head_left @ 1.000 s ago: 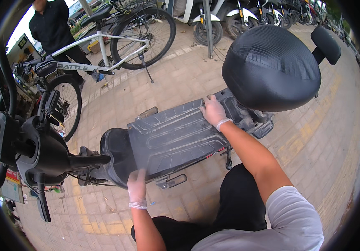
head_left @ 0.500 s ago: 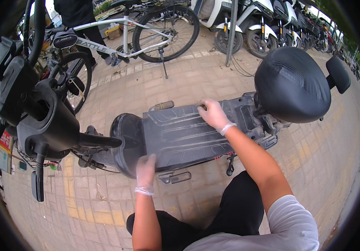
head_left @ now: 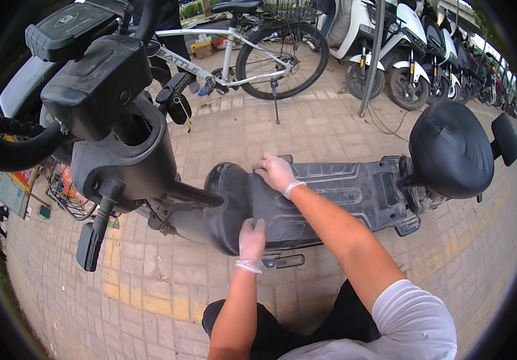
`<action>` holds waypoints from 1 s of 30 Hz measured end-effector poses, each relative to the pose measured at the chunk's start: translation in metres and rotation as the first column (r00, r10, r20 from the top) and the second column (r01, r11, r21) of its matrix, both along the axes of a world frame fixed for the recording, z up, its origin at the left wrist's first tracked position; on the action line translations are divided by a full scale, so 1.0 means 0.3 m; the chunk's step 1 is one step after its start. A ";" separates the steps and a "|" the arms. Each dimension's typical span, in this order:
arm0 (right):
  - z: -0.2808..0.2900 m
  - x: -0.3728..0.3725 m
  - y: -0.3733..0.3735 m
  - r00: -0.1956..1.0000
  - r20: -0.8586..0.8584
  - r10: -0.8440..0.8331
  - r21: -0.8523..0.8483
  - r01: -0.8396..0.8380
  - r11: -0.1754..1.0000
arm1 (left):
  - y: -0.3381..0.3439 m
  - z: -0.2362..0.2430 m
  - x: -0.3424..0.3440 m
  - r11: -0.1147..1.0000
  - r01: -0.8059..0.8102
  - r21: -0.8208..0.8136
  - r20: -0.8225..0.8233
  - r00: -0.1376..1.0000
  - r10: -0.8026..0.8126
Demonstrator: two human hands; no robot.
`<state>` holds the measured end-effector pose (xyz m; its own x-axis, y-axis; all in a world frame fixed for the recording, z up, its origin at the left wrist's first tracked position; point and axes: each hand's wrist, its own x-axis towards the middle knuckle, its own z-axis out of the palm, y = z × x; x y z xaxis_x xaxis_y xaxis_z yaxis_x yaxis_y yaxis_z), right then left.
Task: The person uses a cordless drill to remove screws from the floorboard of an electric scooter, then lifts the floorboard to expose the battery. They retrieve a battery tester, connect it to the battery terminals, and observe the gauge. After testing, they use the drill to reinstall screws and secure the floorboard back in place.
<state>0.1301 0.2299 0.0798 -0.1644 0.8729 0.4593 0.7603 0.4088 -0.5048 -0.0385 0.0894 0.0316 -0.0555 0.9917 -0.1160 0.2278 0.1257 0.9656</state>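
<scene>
Far left: black scooter handlebar with a dark dashboard housing and a brake lever hanging down. Below it, the front column runs into the scooter's black plastic footboard panel, which sits mid-frame across the deck between the column and the seat.

Left hand (thin white glove) rests flat on the near front edge of the footboard panel, fingers pressed on the plastic, not curled around anything that shows. A folded footpeg sits just below and beside it.

Right hand (also gloved) lies on the far front edge of the same panel, fingers bent over the rim, gripping that edge; the forearm crosses over the panel.

Behind, a white bicycle stands on its kickstand on the brick pavement. Right of centre: the black scooter seat, raised, with a small backrest pad beside it. Top right: a row of parked white scooters (far ones too small to tell apart).
</scene>
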 end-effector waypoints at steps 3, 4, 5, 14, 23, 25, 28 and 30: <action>-0.003 -0.005 0.009 0.999 0.042 -0.008 0.034 0.007 0.999 | -0.004 0.000 -0.004 0.999 0.038 -0.033 0.040 0.999 -0.037; -0.001 -0.007 0.008 0.998 0.055 -0.012 0.006 0.011 1.000 | -0.003 -0.002 -0.005 0.999 0.040 -0.025 0.064 0.997 -0.038; 0.004 -0.010 0.005 0.997 0.073 0.009 0.045 -0.012 0.999 | 0.000 -0.004 -0.006 0.999 0.040 -0.028 0.051 0.998 -0.038; 0.026 0.021 -0.080 0.938 0.346 0.009 0.011 -0.013 1.000 | 0.011 0.007 0.007 1.000 -0.008 0.011 0.039 0.999 0.008; 0.029 0.019 -0.121 0.909 0.415 0.033 -0.030 -0.022 0.999 | 0.001 0.074 0.017 1.000 0.000 -0.027 0.086 0.996 0.002; 0.054 0.015 -0.128 0.881 0.471 0.032 -0.086 0.010 0.996 | -0.002 0.078 0.015 0.999 0.016 -0.042 0.095 0.995 -0.012; 0.103 0.040 -0.166 0.971 0.214 -0.105 -0.021 0.112 0.994 | -0.004 0.073 0.014 1.000 -0.003 0.009 0.061 0.998 0.002; 0.127 0.130 -0.249 0.988 0.019 -0.152 0.003 0.152 0.988 | 0.006 0.061 0.020 0.998 -0.031 0.051 0.041 0.999 0.029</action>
